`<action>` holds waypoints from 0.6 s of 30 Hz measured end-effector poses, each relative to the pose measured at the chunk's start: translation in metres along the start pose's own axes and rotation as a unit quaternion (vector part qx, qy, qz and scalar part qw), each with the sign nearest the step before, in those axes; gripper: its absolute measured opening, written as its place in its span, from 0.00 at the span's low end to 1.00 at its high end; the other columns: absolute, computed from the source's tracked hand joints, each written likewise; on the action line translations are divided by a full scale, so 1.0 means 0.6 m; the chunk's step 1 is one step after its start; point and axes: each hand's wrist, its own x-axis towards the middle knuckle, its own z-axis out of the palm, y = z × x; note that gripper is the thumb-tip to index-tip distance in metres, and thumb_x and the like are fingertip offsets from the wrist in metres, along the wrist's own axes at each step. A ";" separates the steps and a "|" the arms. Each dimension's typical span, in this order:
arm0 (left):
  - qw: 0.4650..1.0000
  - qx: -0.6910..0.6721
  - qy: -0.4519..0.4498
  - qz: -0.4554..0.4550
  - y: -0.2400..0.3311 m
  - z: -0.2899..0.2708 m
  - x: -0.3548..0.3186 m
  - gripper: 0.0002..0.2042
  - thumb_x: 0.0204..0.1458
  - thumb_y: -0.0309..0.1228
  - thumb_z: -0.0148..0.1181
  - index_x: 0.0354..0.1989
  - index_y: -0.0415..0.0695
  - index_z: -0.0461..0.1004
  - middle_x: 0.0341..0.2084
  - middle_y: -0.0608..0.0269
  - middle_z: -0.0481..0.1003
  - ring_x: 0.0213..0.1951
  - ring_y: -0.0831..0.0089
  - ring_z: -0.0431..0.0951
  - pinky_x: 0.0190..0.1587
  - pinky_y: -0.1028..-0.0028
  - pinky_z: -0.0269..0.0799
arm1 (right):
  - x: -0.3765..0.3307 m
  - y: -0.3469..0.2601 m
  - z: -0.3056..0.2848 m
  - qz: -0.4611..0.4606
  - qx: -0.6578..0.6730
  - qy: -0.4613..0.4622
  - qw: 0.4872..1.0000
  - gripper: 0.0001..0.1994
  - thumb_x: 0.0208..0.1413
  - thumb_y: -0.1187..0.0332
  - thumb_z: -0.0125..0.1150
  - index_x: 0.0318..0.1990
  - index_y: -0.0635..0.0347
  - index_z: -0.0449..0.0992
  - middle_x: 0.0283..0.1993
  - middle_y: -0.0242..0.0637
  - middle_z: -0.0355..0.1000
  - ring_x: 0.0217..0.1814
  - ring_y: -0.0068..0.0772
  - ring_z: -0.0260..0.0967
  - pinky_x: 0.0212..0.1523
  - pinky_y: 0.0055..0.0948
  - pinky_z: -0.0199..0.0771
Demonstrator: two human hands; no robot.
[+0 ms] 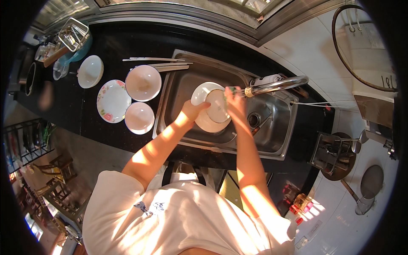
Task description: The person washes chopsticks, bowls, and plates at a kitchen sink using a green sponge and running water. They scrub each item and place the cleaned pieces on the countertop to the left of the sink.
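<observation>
Over the steel sink (176, 91), my left hand (193, 111) is closed on the rim of a white bowl (216, 105) that is tilted on its side. At the bowl's right edge is my right hand (236, 101), its fingers curled just beside the faucet's spout. A bit of green shows at those fingers; what it belongs to is hard to make out. Below the held bowl, a larger white dish (212, 126) sits in the left basin, partly covered by the bowl and my hands.
Left of the sink stand two pinkish-white bowls (143, 83), a floral plate (111, 111) and another white bowl (90, 71). Several chopsticks (165, 67) lie by the sink's rim. The chrome faucet (280, 85) reaches over the sink from the right. A utensil basket (74, 36) stands far left.
</observation>
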 end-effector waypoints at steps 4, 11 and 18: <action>0.989 -0.125 0.076 0.037 -0.060 -0.009 0.026 0.20 0.42 0.30 0.64 0.44 0.33 0.72 0.38 0.56 0.76 0.39 0.67 0.76 0.42 0.71 0.72 | -0.050 0.000 0.087 -0.292 -0.087 0.148 0.941 0.15 0.57 0.62 0.53 0.47 0.63 0.68 0.58 0.48 0.64 0.61 0.50 0.61 0.57 0.39 0.63; 0.997 -0.033 0.069 0.023 -0.040 -0.015 -0.015 0.18 0.42 0.30 0.63 0.42 0.33 0.73 0.35 0.57 0.76 0.36 0.68 0.77 0.39 0.71 0.73 | -0.042 0.051 0.053 -0.168 -0.100 0.177 0.965 0.18 0.54 0.60 0.54 0.44 0.66 0.68 0.55 0.52 0.63 0.53 0.54 0.65 0.49 0.41 0.67; 0.941 0.313 -0.010 0.128 -0.003 0.013 -0.026 0.17 0.38 0.36 0.66 0.33 0.34 0.77 0.26 0.55 0.78 0.31 0.67 0.80 0.35 0.70 0.73 | -0.012 0.011 0.045 -0.137 0.037 0.096 0.985 0.16 0.55 0.61 0.54 0.46 0.61 0.68 0.44 0.50 0.72 0.49 0.53 0.69 0.48 0.39 0.68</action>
